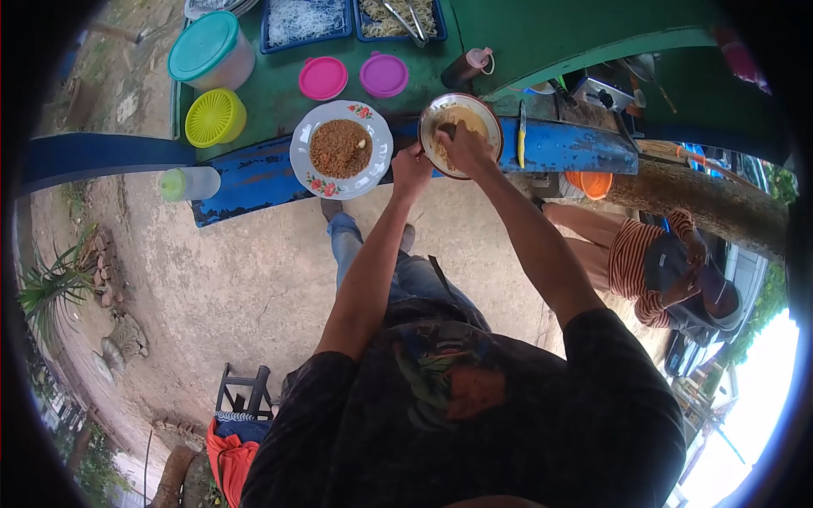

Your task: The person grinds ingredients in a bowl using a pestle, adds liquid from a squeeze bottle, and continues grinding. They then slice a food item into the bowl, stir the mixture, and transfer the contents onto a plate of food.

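Observation:
A brown-rimmed bowl (pixel 426 152) with pale, yellowish food sits at the table's front edge. My left hand (pixel 412 172) is closed at the bowl's left rim. Inside the bowl, the fingers of my right hand (pixel 465 150) are pressed together on something dark, too small to make out. To the left lies a white floral plate (pixel 375 172) holding a mound of brown crumbly food (pixel 340 149). Behind it are a pink lid (pixel 323 78) and a purple lid (pixel 384 74).
A yellow-handled knife (pixel 522 144) lies right of the bowl, and a dark bottle (pixel 461 69) stands behind it. Left are a teal-lidded tub (pixel 207 52), a yellow-lidded container (pixel 215 118) and a clear bottle (pixel 196 184). Blue trays (pixel 306 38) stand behind. A person (pixel 656 267) is at the right.

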Demonstrator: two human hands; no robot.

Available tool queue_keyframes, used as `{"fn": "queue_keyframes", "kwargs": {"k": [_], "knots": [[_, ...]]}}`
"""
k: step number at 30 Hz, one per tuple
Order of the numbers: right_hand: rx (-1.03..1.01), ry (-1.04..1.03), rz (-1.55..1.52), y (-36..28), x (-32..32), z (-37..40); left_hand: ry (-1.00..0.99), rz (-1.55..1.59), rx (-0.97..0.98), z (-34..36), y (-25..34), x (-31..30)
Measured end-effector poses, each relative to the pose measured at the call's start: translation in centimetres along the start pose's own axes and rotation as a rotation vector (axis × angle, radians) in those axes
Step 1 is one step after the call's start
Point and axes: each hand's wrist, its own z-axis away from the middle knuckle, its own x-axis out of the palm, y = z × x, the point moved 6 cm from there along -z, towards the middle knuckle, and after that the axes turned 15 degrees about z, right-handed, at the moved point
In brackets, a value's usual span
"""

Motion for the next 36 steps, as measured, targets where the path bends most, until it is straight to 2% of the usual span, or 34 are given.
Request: {"fn": "queue_keyframes", "kwargs": {"k": [2,4,6,8,9,10,12,13,14,16,17,19,22,23,27,29,31,33,36], "knots": [[-0.139,0.232,0.116,0.6,2.9,0.8,0.058,0.057,0.041,-0.4,-1.1,-0.2],[0.019,-0.043,-0.014,0.4,-0.1,-0.7,0.036,0.105,0.012,0.6,-1.1,0.0],[-0.018,-0.045,-0.002,0.3,0.4,-0.8,-0.064,0.047,-0.069,0.2,0.3,0.1],[-0.098,0.12,0.051,0.5,2.6,1.3,0.022,0.083,0.026,-0.5,-1.0,-0.2],[-0.082,0.129,0.057,0.6,2.2,0.9,0.036,0.111,0.094,-1.1,-0.5,-0.2],[-0.081,0.119,0.058,0.2,1.2,0.2,0.038,0.133,0.139,-0.1,-0.1,-0.1],[0.026,-0.035,0.005,0.4,-0.1,-1.2,-0.035,0.023,0.012,0.5,0.9,-0.1],[-0.042,-0.036,0.031,0.4,0.5,-0.3,-0.017,0.068,0.056,0.3,0.8,0.0],[-0.066,0.025,0.074,0.4,1.3,1.1,-0.016,0.065,0.073,0.0,0.5,-0.2],[-0.127,0.271,0.049,1.1,1.5,1.1,0.009,0.131,0.034,0.5,0.4,-0.2],[-0.083,0.157,0.045,1.7,1.5,-0.6,-0.021,0.06,0.02,0.4,0.4,-0.2],[-0.008,-0.021,0.016,1.8,-0.6,-1.3,-0.014,0.152,0.056,0.9,0.1,0.1],[-0.113,0.09,0.093,-0.2,-0.1,3.0,0.001,0.169,0.066,0.1,0.3,-0.1],[-0.133,0.062,0.105,-0.9,-0.5,4.3,0.012,0.177,0.051,0.4,-0.1,0.0],[-0.049,0.055,0.098,0.9,-0.3,0.3,-0.01,0.193,0.051,0.5,-0.3,0.2],[-0.075,0.056,0.126,1.8,1.2,2.1,0.009,0.03,0.024,-0.3,0.2,-0.2],[-0.077,0.048,0.123,1.8,1.1,1.7,-0.001,0.015,0.04,-1.4,1.4,-0.5],[-0.047,0.019,0.076,2.2,0.7,0.2,-0.024,-0.009,0.011,0.6,-0.4,0.4],[-0.07,0.022,0.025,2.3,1.6,0.5,0.079,0.093,0.121,0.9,-1.1,0.8]]}}
